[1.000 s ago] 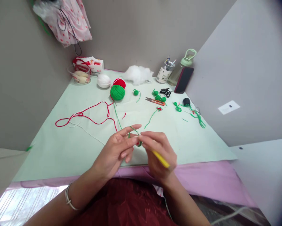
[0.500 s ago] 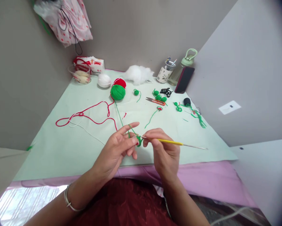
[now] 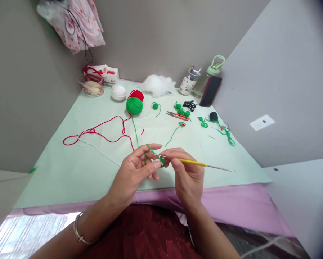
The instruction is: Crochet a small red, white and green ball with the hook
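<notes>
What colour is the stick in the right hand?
The stick is yellow, with thin silvery ends; the head view shows it best.

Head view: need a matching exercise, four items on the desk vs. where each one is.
1. crochet hook
2. green yarn ball
3. phone
4. thread snips

a. leaning on the water bottle
b. in the right hand
c. just in front of the red yarn ball
d. lying beside small green crocheted balls

Pairs: 1-b, 2-c, 3-a, 4-d.
</notes>
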The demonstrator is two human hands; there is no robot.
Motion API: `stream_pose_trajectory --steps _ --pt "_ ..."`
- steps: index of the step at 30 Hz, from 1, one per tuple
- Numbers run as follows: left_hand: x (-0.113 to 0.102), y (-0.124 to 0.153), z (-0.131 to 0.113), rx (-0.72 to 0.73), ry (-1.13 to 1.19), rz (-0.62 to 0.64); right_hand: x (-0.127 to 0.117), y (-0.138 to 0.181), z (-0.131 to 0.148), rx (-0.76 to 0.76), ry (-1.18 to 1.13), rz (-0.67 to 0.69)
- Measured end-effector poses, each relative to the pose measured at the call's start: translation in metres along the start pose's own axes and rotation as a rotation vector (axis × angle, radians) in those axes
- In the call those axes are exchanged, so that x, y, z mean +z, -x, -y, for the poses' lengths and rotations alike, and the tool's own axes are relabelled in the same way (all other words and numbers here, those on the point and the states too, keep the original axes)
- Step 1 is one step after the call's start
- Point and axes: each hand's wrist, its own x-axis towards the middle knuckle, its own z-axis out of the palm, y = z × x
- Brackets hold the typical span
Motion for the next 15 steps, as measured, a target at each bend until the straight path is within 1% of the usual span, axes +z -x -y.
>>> stream_pose_trajectory --steps 2,5,11,15 --pt "0.0008 0.0010 -0.0003 0.004 0.008 -0.008 -0.0009 0.0013 -0.0006 -0.019 0.022 0.005" --pt "0.0012 0.0026 -0.0027 0.000 0.037 -0.013 -0.0035 0.0006 -0.0014 0.011 0.002 0.013" --pt "0.0012 0.0028 -0.0052 -0.031 0.101 0.010 -0.0050 -0.0026 -0.0007 0.109 -0.147 -0.007" --pt "0.0006 0.0020 -0.0048 -0.024 0.102 0.004 -0.0068 -0.0010 0.0019 0.063 -0.100 0.016"
